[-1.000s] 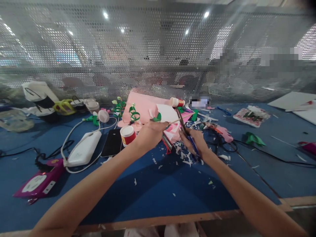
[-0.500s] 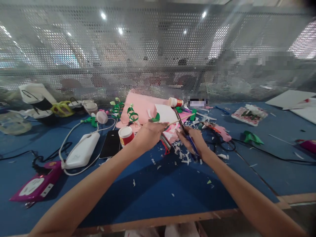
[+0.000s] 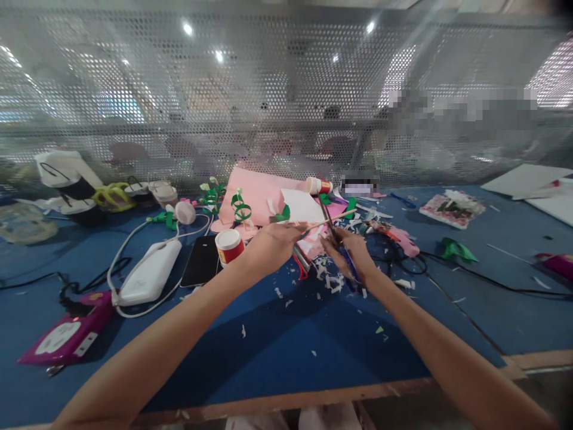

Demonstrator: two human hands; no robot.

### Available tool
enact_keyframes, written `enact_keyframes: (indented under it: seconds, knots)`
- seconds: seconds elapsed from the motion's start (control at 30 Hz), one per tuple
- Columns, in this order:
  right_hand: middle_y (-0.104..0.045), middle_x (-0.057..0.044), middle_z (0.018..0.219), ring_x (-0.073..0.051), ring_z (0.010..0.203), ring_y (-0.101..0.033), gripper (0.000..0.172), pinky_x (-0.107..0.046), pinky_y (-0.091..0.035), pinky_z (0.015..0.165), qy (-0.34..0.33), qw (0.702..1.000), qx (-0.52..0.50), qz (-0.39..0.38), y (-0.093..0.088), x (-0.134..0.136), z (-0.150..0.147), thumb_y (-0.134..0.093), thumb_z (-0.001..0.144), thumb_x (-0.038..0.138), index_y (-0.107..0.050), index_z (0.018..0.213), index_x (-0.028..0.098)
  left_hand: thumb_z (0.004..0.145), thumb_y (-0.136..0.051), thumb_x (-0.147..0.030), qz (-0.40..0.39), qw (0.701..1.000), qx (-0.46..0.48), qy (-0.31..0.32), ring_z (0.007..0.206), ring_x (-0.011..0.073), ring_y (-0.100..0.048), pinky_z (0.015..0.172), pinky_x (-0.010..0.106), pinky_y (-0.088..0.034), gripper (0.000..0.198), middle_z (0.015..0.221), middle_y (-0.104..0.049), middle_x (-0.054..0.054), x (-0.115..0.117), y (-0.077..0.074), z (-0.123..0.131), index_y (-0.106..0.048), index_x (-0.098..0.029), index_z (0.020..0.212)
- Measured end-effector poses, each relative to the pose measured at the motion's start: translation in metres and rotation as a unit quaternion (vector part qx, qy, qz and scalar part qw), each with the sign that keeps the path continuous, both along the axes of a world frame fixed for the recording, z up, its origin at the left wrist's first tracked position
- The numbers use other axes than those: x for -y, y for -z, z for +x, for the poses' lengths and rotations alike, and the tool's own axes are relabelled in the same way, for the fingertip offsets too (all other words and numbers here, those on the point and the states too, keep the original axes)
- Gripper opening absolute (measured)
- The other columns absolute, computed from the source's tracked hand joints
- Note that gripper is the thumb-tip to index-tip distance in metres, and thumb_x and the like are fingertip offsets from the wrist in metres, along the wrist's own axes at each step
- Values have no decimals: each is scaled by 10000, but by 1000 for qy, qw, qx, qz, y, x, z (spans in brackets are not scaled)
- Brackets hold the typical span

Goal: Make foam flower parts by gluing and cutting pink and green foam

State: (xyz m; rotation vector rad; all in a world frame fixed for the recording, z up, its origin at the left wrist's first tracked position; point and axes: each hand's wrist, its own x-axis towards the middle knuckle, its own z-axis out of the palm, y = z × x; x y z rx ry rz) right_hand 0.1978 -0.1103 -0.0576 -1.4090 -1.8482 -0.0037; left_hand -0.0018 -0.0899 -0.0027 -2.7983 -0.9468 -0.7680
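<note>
My left hand (image 3: 275, 242) is closed around the near end of a thin, pale wooden-looking stick (image 3: 344, 215), which points to the right. In my right hand (image 3: 358, 254) are scissors with dark blue handles (image 3: 351, 266). Their blades cross the stick, apparently around it; whether they touch it I cannot tell. Beyond my hands lie a white sheet (image 3: 302, 204) and a large pink sheet (image 3: 257, 186). White paper scraps (image 3: 331, 280) are scattered under the scissors. A silvery tool with a red loop (image 3: 303, 272) lies below my left hand.
To the left are a red and white tub (image 3: 229, 246), a black phone (image 3: 200, 263), a white power bank (image 3: 151, 273) with cables and a magenta power strip (image 3: 67, 334). A pink glue gun (image 3: 405, 240) lies on the right. Perforated metal mesh (image 3: 268, 89) stands behind the table.
The stick has shifted slightly to the right between the scissor blades. Both hands stay in nearly the same place, still gripping.
</note>
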Motion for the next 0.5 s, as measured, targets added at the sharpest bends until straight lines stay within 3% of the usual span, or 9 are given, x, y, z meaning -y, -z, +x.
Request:
enact_keyframes:
  seconds: [0.23, 0.5]
  knots:
    - [-560, -17, 513, -163, 488, -554, 210, -254, -390, 516, 13, 999, -30, 5, -2, 4, -1, -498, 789, 303, -536, 620, 185, 874, -398, -112, -13, 999, 32, -29, 804, 173, -662, 729, 293, -537, 313, 891, -703, 88, 1, -8, -3, -608, -104, 1106]
    - [-609, -37, 622, -161, 578, -594, 239, -248, -414, 575, -15, 1000, -15, -10, 2, 1, -2, -483, 825, 362, -549, 694, 174, 836, -406, -46, 2, 999, -35, -4, 985, 176, -629, 870, 292, -504, 373, 1081, -671, 82, -2, 2, -1, -588, -145, 1147]
